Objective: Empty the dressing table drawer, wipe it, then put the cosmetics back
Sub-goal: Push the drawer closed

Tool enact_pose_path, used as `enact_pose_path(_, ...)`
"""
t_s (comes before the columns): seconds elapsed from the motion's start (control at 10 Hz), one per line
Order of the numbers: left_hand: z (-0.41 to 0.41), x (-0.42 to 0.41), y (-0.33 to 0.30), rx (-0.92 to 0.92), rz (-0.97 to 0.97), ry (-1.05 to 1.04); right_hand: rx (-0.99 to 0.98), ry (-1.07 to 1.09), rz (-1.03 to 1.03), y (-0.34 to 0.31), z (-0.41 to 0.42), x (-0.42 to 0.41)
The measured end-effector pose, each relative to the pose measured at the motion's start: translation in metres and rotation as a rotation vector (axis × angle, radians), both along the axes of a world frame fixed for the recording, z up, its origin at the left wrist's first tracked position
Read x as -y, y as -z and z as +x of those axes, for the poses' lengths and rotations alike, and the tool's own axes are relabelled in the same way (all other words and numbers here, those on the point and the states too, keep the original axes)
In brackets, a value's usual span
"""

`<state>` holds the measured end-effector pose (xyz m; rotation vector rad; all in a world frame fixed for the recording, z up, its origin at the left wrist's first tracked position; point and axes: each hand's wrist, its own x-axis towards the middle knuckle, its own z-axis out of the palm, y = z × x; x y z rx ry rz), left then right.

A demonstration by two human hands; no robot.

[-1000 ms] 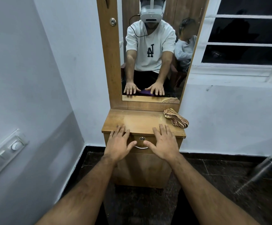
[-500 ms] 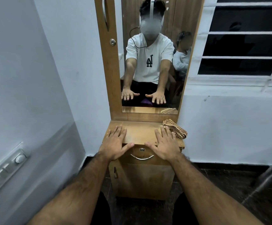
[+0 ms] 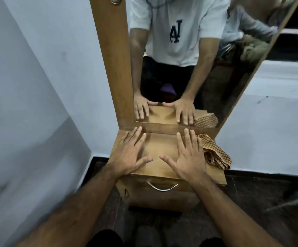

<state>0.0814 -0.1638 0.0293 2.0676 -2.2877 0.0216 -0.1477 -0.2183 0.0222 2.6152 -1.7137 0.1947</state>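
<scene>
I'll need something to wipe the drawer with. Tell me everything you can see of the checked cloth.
The cloth is woven in a small brown-and-cream check and looks like thin cotton. It lies crumpled in loose folds at the back right corner of the dressing table top, its near end drooping over the right edge. The right hand lies flat beside it, the little finger at or over its edge. The mirror reflects part of it.
</scene>
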Motion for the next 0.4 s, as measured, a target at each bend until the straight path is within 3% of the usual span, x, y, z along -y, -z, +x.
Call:
enact_pose_path(0.2, -0.005, -0.01, -0.052, -0.011, 0.112, -0.051, -0.061, 0.025, 0.118, -0.054, -0.003, -0.01)
enact_pose_path(0.4, -0.018, -0.021, -0.148, -0.052, 0.005, -0.047, 0.005, -0.004, 0.028, -0.152, -0.01, -0.019)
